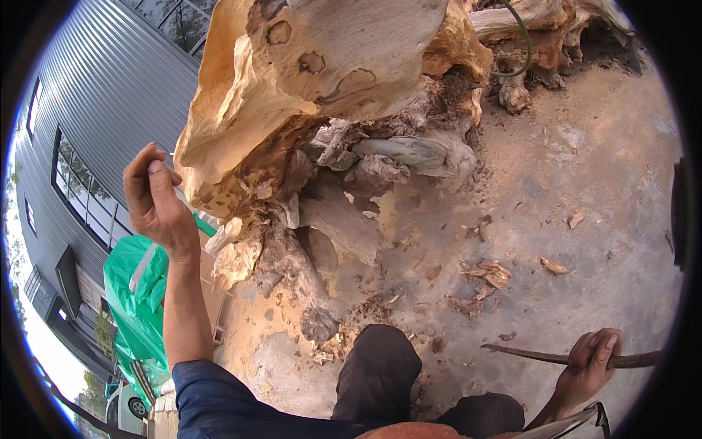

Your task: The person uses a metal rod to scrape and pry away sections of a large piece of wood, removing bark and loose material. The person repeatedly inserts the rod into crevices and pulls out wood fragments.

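Note:
A large tree root or stump of pale, tan wood (329, 66) fills the upper middle, with gnarled roots reaching down to the ground. My left hand (156, 203) is raised beside its left edge, fingers curled toward the thumb. Whether something small is pinched there, I cannot tell. At lower right, my right hand (595, 351) grips a long, thin, dark tool or stick (535, 354). Its tapered tip points left, over the floor and away from the wood; its material is unclear.
Wood chips (488, 271) and crumbled debris lie on the concrete floor (592, 263). A green hose or cable (526, 41) loops by another root mass (548, 33). Green tarpaulin (142, 274) covers something at left, before a corrugated metal building (126, 77). A vehicle (125, 406) stands lower left.

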Demonstrator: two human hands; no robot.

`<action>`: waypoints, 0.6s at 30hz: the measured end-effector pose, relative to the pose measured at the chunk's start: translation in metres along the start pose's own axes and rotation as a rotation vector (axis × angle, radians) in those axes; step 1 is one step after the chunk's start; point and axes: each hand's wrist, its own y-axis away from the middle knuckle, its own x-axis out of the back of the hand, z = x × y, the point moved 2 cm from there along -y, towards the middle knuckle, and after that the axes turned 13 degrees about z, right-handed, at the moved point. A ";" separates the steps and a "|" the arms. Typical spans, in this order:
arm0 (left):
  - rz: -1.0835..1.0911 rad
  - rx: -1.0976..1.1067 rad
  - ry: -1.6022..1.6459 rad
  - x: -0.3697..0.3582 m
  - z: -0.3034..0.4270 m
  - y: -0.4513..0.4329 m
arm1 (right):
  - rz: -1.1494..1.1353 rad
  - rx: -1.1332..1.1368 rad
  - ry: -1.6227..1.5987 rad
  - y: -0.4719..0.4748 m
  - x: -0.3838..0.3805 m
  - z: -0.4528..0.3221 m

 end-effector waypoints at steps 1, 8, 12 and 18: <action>0.036 -0.010 -0.011 0.001 -0.010 -0.014 | 0.005 0.016 0.003 0.000 -0.001 0.001; -0.669 0.569 -0.200 -0.038 -0.100 -0.073 | -0.039 0.019 0.027 0.005 -0.012 0.003; -0.589 0.958 0.166 -0.043 -0.104 -0.056 | -0.062 0.003 0.031 0.004 -0.017 0.006; -0.730 0.783 0.082 -0.039 -0.136 -0.068 | -0.168 -0.003 0.172 0.002 -0.048 0.012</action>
